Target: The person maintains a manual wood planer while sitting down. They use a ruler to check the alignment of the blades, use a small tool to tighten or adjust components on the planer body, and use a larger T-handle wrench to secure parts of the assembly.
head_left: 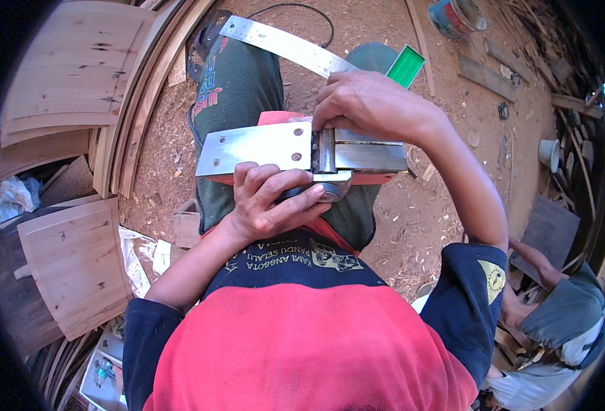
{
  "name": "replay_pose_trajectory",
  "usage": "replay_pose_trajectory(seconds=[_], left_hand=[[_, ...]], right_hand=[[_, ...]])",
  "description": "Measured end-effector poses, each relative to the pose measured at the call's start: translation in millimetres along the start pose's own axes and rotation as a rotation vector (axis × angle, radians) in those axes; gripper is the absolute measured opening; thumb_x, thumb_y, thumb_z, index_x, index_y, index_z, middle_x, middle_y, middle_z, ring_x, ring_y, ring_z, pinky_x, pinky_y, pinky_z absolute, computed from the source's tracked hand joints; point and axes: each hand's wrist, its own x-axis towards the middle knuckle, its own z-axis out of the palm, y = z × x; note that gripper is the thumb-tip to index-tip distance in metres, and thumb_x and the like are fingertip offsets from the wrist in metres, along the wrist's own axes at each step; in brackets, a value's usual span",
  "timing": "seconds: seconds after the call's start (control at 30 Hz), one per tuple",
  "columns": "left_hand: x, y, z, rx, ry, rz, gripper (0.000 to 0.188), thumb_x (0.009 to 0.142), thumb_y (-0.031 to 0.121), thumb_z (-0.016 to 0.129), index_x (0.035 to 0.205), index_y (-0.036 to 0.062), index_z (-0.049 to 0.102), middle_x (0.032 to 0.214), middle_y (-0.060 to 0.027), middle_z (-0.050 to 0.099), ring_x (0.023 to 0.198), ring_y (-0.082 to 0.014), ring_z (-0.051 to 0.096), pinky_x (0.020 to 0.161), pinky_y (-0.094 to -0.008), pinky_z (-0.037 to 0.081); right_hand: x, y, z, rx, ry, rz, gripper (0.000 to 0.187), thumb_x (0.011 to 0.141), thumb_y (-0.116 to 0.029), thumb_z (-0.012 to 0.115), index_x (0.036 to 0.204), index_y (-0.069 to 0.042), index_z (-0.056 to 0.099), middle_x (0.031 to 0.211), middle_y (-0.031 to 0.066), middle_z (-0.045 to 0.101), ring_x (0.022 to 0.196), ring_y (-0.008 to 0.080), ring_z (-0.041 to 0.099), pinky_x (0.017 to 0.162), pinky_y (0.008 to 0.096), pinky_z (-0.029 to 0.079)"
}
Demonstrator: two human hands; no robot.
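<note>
An electric hand planer [254, 147] lies upside down across my lap, its flat metal sole facing up and an orange-red body showing beneath. My left hand [275, 202] grips its near side, fingers around the round dark part beside the sole. Bent over the far end of the cutter drum [326, 152], my right hand [377, 106] has its fingers pinched together; what they hold, if anything, is hidden. A metal ruler [288, 51] stretches over my legs, its right end beside my right hand. Just beyond that hand, a small green tray [406, 66] rests on my right knee.
Wooden panels [76, 267] and long boards [145, 89] stand at the left. Wood shavings cover the ground. A paint-stained bucket [456, 17] is at the far right, with loose planks [486, 77] nearer. Another person [562, 308] works at the lower right.
</note>
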Motion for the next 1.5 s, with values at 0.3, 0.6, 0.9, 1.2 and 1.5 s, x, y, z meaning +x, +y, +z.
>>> replay_pose_trajectory(seconds=[0.3, 0.6, 0.9, 1.2, 1.5], left_hand=[[-0.1, 1.9, -0.7, 0.004, -0.002, -0.008, 0.052, 0.067, 0.032, 0.097, 0.115, 0.0303, 0.077, 0.111, 0.0099, 0.068, 0.094, -0.0150, 0.057, 0.085, -0.0366, 0.041], [1.8, 1.6, 0.6, 0.004, 0.004, -0.003, 0.052, 0.067, 0.031, 0.097, 0.114, 0.0296, 0.076, 0.111, 0.0099, 0.067, 0.094, -0.0152, 0.057, 0.084, -0.0364, 0.041], [-0.8, 2.9, -0.1, 0.007, 0.011, -0.015, 0.052, 0.066, 0.035, 0.097, 0.113, 0.0290, 0.076, 0.112, 0.0099, 0.067, 0.093, -0.0154, 0.057, 0.084, -0.0369, 0.040], [0.5, 0.8, -1.1, -0.002, -0.003, 0.007, 0.058, 0.065, 0.041, 0.099, 0.114, 0.0270, 0.071, 0.112, 0.0071, 0.068, 0.097, -0.0178, 0.058, 0.084, -0.0389, 0.041], [1.3, 1.9, 0.2, 0.064, 0.015, 0.024, 0.050, 0.072, 0.042, 0.093, 0.119, 0.0337, 0.078, 0.106, 0.0102, 0.062, 0.093, -0.0145, 0.054, 0.085, -0.0367, 0.039]], right_hand=[[-4.6, 5.1, 7.0, -0.115, 0.083, -0.127, 0.020, 0.089, -0.015, 0.071, 0.106, -0.015, 0.082, 0.103, 0.0016, 0.076, 0.107, 0.0254, 0.066, 0.097, 0.0410, 0.052], [-7.7, 12.4, 16.5, -0.200, 0.190, -0.203, 0.021, 0.090, -0.018, 0.067, 0.105, -0.020, 0.081, 0.103, -0.0021, 0.075, 0.109, 0.0223, 0.067, 0.095, 0.0404, 0.050], [-40.4, 47.8, 0.6, -0.385, 0.802, 0.250, 0.040, 0.091, -0.035, 0.078, 0.125, -0.012, 0.074, 0.106, 0.0125, 0.075, 0.109, 0.0317, 0.069, 0.093, 0.0474, 0.054], [-71.1, 88.9, 38.4, 0.733, 0.890, 0.655, 0.054, 0.091, -0.023, 0.087, 0.132, 0.005, 0.066, 0.106, 0.0132, 0.075, 0.089, 0.0173, 0.071, 0.076, 0.0305, 0.057], [-59.7, 29.7, 5.9, 0.991, 1.342, 0.047, 0.032, 0.112, -0.033, 0.056, 0.122, -0.002, 0.058, 0.097, 0.0190, 0.074, 0.079, 0.0250, 0.075, 0.068, 0.0409, 0.065]])
